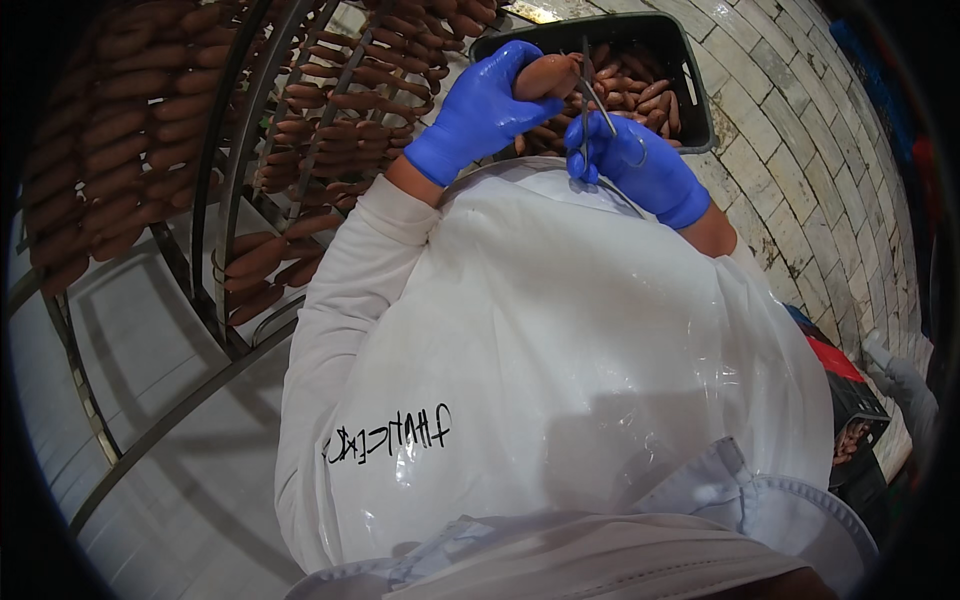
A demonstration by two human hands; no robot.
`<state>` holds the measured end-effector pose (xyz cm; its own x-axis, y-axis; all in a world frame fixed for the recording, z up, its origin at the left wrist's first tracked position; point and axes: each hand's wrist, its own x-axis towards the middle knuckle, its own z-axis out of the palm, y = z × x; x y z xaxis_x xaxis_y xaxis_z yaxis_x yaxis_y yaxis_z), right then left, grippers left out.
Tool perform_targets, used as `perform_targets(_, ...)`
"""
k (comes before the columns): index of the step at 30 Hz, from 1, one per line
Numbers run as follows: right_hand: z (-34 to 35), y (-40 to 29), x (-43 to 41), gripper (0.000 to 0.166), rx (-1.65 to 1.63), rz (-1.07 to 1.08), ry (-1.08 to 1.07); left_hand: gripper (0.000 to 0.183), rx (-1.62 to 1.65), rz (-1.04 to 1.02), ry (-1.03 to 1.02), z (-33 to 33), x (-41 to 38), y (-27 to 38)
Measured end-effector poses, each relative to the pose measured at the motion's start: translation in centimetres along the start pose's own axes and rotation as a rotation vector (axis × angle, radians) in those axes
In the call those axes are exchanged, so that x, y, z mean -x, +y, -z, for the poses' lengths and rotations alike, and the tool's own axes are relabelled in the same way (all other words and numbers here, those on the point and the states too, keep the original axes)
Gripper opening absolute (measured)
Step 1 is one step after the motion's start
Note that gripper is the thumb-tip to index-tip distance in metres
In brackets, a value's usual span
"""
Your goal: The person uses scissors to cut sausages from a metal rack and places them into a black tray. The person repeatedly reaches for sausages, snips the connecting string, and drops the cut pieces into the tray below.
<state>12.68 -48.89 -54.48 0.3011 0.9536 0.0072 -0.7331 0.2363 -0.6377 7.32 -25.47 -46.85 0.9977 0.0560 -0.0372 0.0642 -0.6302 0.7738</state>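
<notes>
My left hand (480,109), in a blue glove, is closed around a plump reddish sausage (546,77) above the near left part of a dark plastic crate. My right hand (645,165), also blue-gloved, grips a pair of metal scissors (588,103). Their blades point away from me and look parted, right by the tied end of the sausage. Whether they touch it I cannot tell. Many loose sausages (652,97) lie in the crate (697,90), partly hidden behind my hands.
Linked sausages (352,112) hang in rows on a metal rack (232,172) at my left. Pale tiles (780,142) cover the floor. Another crate (870,416) with sausages stands at lower right, near a person's white boot (877,349). My white apron (570,322) bears handwriting.
</notes>
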Motion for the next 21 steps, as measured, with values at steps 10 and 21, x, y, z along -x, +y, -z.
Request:
perform_targets(10, -0.2, 2.3, -0.9, 0.053, -0.337, 0.174, -0.081, 0.045, 0.017, -0.102, 0.071, -1.2, 0.6, 0.2)
perform_targets(21, 0.3, -0.7, -0.5, 0.047, 0.181, 0.247, 0.364, 0.042, -0.039, 0.012, 0.132, 0.2, 0.5, -0.6)
